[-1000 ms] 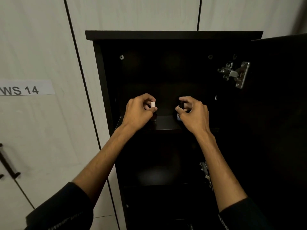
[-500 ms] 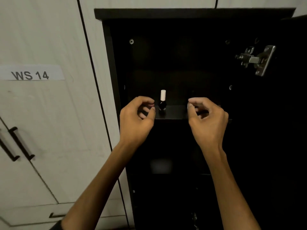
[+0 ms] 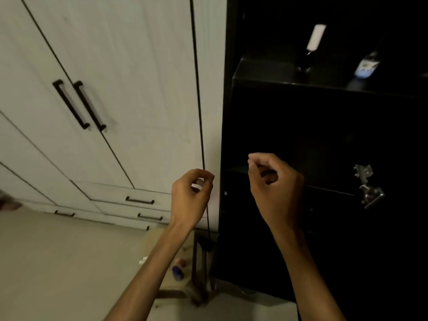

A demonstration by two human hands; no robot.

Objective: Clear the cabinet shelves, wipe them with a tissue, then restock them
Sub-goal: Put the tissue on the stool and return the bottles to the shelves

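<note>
The dark cabinet stands open at the right, and its upper shelf (image 3: pixel 261 76) carries two small bottles. One is a dark bottle with a tall white cap (image 3: pixel 311 46). The other is a small bottle with a blue-and-white label (image 3: pixel 367 66), to its right. My left hand (image 3: pixel 190 198) hangs in front of the white wall, below and left of that shelf, with loosely curled fingers and nothing in it. My right hand (image 3: pixel 275 193) is level with a lower shelf edge (image 3: pixel 328 189), likewise loosely curled and holding nothing.
A metal door hinge (image 3: pixel 368 188) sticks out at the right inside the cabinet. White cupboard doors with black handles (image 3: pixel 80 104) fill the left. On the floor by the cabinet's foot stands a low wooden stand (image 3: pixel 162 239) with small items (image 3: pixel 178 272), blurred.
Both hands let go of the bottles, left them upright on the upper shelf, and dropped well below it. My view has swung down and to the left, towards the floor.
</note>
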